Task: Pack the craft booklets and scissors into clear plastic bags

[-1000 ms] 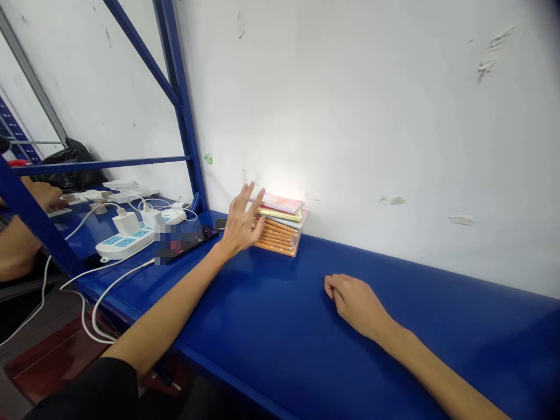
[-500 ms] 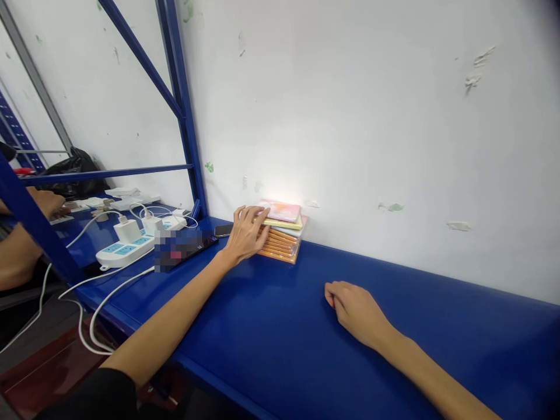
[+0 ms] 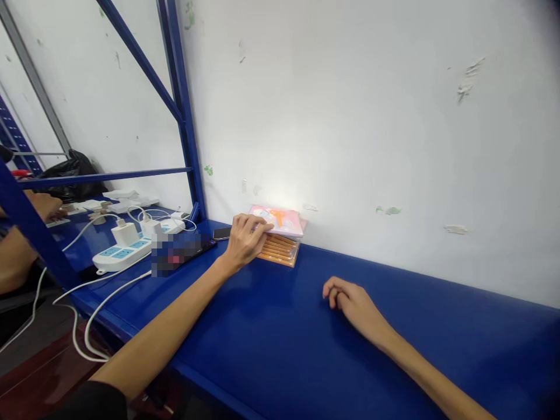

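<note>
A small stack of thin books (image 3: 280,242) stands against the white wall on the blue shelf (image 3: 271,332); most have orange edges and a pink-covered one lies on top. My left hand (image 3: 245,239) grips the left edge of the stack, fingers curled over the top books. My right hand (image 3: 354,300) rests on the shelf to the right, apart from the stack, its fingers loosely curled with nothing in them.
A dark phone (image 3: 221,233) lies just left of the stack. Further left sit a white power strip (image 3: 125,248) with plugged chargers and white cables (image 3: 100,291). A blue upright post (image 3: 184,116) rises behind. Another person's arm (image 3: 17,245) shows at far left.
My left hand went from hovering open beside the stack to closing on its left edge. The pink top book now lies flatter. My right hand curled slightly.
</note>
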The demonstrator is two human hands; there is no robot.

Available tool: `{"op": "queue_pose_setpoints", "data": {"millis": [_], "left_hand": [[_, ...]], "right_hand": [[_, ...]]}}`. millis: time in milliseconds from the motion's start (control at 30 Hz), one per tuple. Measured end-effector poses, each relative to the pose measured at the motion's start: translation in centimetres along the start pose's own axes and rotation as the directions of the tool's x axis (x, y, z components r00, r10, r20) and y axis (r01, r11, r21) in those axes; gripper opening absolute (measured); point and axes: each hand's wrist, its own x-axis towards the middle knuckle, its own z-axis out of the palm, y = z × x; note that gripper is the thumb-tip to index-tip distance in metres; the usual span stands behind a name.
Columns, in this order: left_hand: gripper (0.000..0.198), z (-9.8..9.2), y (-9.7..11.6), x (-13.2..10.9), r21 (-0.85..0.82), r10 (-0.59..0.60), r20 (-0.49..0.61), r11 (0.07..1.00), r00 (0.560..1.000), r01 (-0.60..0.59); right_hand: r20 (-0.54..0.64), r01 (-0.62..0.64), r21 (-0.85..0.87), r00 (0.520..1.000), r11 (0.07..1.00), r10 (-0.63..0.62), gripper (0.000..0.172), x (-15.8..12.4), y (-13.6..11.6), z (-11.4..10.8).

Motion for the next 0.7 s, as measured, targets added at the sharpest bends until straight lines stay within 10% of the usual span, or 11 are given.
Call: {"op": "queue_pose_setpoints", "data": {"millis": [167,267,467,700], "left_hand": [[0.029,-0.4,2.7,0.8,-0.099,0.137,-0.089,0.984,0.987,-0.146],[0.022,-0.3,6.6,1.2,-0.207,0.245,-0.069,0.945,0.967,-0.254],[0.023,-0.6,13.5,1.7,-0.413,0.402,0.179,0.859,0.898,-0.303],[0.035,-0.7,11.6,1.3,-0.56,0.242,0.586,0.811,0.774,0.17]], "right_hand": [[0.121,-0.187,0.741,0.982,0.645,0.146,0.047,0.5,-0.4,-1.5],[0.177,-0.226,0.885,0.972,0.406,0.156,0.044,0.2,-1.2,-1.8],[0.212,-0.345,0.848,0.917,0.402,0.339,0.028,0.5,0.0,-3.2],[0.394,-0.489,0.76,0.871,0.428,0.295,0.034,0.5,1.4,-5.3]]}}
